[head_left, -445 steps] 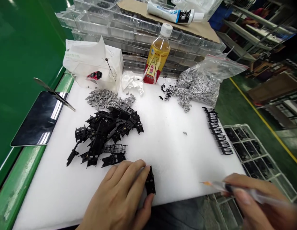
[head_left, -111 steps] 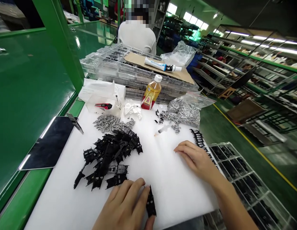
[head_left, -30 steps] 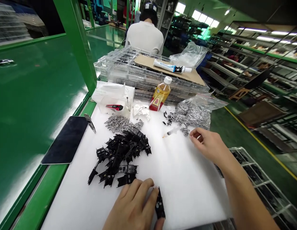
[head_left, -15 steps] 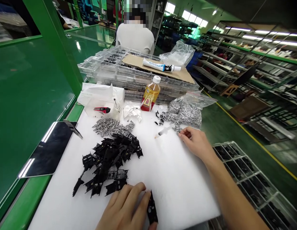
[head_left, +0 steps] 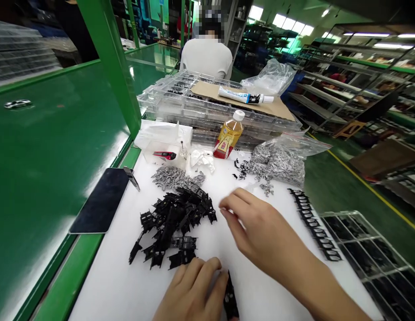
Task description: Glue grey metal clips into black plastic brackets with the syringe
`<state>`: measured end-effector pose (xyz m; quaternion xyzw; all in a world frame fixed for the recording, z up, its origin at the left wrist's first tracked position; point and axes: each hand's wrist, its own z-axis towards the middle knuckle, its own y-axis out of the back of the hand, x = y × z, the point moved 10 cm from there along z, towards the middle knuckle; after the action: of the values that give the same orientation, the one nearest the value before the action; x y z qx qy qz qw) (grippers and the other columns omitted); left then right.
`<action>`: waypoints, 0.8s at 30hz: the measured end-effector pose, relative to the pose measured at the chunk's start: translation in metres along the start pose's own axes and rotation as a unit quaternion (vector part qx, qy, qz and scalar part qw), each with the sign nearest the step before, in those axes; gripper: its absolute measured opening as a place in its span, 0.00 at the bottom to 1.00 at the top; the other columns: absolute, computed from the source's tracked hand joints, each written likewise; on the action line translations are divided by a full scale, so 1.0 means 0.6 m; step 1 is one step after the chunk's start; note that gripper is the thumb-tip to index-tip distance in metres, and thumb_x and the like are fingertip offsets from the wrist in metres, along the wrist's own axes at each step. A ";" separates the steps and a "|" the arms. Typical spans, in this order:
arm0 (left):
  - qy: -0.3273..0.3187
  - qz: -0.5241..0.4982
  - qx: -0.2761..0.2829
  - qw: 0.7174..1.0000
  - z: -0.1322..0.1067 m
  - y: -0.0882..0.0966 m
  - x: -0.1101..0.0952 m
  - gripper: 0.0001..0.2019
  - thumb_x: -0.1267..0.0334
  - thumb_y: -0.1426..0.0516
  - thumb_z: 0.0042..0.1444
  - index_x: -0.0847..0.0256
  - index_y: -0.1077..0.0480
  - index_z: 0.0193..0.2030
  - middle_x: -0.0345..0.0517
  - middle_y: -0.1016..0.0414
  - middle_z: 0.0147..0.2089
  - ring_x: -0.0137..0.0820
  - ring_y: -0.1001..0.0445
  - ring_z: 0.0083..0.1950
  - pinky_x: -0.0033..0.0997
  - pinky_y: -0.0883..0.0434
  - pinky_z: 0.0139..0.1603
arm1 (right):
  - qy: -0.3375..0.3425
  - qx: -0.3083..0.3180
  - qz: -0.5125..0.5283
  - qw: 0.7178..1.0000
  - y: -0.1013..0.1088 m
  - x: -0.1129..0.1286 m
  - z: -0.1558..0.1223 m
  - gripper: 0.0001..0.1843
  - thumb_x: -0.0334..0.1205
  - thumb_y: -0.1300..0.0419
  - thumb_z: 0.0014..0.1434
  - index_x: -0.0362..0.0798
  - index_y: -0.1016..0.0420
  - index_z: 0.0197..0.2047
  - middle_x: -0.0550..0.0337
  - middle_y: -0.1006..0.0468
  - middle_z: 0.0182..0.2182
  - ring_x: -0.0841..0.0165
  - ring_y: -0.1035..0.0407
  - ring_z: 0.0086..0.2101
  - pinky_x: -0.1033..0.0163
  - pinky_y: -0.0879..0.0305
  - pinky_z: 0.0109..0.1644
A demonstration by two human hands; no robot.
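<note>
My left hand (head_left: 197, 290) rests low on the white board (head_left: 207, 243), closed on a black plastic part (head_left: 230, 298) between thumb and fingers. My right hand (head_left: 257, 218) hovers over the middle of the board, thumb and forefinger brought together in a pinch. Whatever sits between those fingertips is too small and blurred to make out. Just left of it lies a heap of black plastic parts (head_left: 177, 214). Behind that heap is a pile of small grey pieces (head_left: 172, 177). A few grey pieces (head_left: 267, 188) lie beyond my right hand, which mostly covers a thin syringe-like tube.
A drink bottle (head_left: 228, 136) stands before stacked clear trays (head_left: 194, 109) topped by a glue tube (head_left: 244, 96). A bag of grey pieces (head_left: 281, 160) sits back right. A row of black parts (head_left: 312, 223) lines the right edge. A tablet (head_left: 100, 200) lies left. A person (head_left: 207, 55) sits ahead.
My right hand has moved from the grey pieces by the bag towards my left hand, now covering most of the syringe-like tube. The view has turned left, bringing the row of black parts into sight.
</note>
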<state>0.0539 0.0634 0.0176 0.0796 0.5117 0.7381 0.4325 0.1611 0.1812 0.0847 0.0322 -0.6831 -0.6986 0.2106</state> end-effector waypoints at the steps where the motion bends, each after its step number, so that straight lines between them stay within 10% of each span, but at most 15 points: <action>1: 0.001 -0.005 -0.002 1.000 0.000 0.000 -0.001 0.19 0.51 0.37 0.66 0.61 0.24 0.57 0.48 0.22 0.55 0.40 0.30 0.46 0.40 0.32 0.43 | -0.006 0.008 -0.018 1.000 -0.012 0.015 0.026 0.14 0.33 0.52 0.74 0.50 0.25 0.46 0.54 0.22 0.43 0.64 0.26 0.37 0.58 0.33 0.39; 6: 0.006 -0.009 -0.040 0.999 0.003 0.011 -0.003 0.19 0.50 0.36 0.64 0.61 0.25 0.55 0.48 0.23 0.54 0.39 0.31 0.46 0.40 0.33 0.43 | -0.003 0.015 -0.052 0.999 -0.066 0.006 0.139 0.08 0.35 0.43 0.73 0.45 0.24 0.51 0.55 0.21 0.48 0.66 0.25 0.40 0.58 0.26 0.42; 13: 0.002 -0.011 -0.038 0.999 0.004 0.007 -0.002 0.23 0.47 0.31 0.59 0.61 0.25 0.53 0.46 0.23 0.51 0.38 0.32 0.42 0.40 0.35 0.38 | 0.039 -0.006 -0.043 0.998 -0.076 -0.004 0.151 0.05 0.37 0.40 0.73 0.45 0.24 0.46 0.58 0.21 0.42 0.68 0.26 0.37 0.59 0.25 0.42; 20: 0.013 -0.022 -0.025 0.999 0.002 0.007 -0.004 0.21 0.51 0.34 0.61 0.62 0.25 0.54 0.47 0.23 0.52 0.39 0.32 0.43 0.40 0.34 0.38 | 0.108 -0.131 0.078 0.982 0.015 0.021 -0.005 0.05 0.34 0.46 0.75 0.51 0.30 0.49 0.54 0.23 0.45 0.67 0.27 0.43 0.61 0.28 0.48; 24: 0.022 -0.032 -0.005 0.999 0.005 0.004 -0.004 0.18 0.54 0.37 0.65 0.63 0.25 0.55 0.49 0.23 0.53 0.40 0.30 0.46 0.41 0.32 0.42 | 0.122 -0.091 0.136 0.979 -0.018 -0.004 -0.125 0.17 0.26 0.45 0.72 0.50 0.28 0.59 0.54 0.23 0.46 0.69 0.26 0.46 0.65 0.27 0.49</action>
<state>0.0557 0.0633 0.0217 0.0452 0.5199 0.7276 0.4453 0.1853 0.1115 0.0692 0.0047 -0.5838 -0.7137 0.3871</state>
